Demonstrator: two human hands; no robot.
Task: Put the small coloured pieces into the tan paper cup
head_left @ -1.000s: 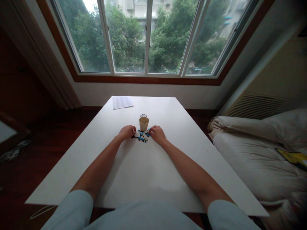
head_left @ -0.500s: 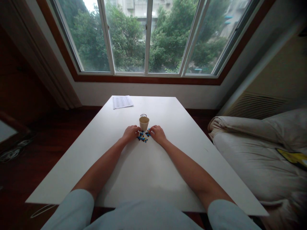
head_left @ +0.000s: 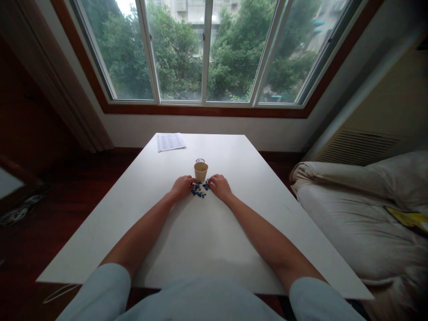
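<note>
A tan paper cup (head_left: 201, 172) stands upright on the white table. Just in front of it lies a loose heap of small blue, dark and yellow pieces (head_left: 199, 192), too tiny to name. My left hand (head_left: 183, 186) rests at the heap's left edge, its fingers curled together by the cup's base. On the opposite side my right hand (head_left: 219, 185) has its fingertips drawn in at the blue pieces. Whatever either hand pinches is too small to make out.
Behind the cup lies a small ring-shaped item (head_left: 199, 160). Printed sheets (head_left: 170, 142) are at the table's (head_left: 207, 249) far left corner. A covered sofa (head_left: 337, 214) stands to the right, and cables (head_left: 23, 209) lie on the floor at left.
My left fingers have shifted very slightly at the edge of the heap. The cup and my right hand stay in almost the same place.
</note>
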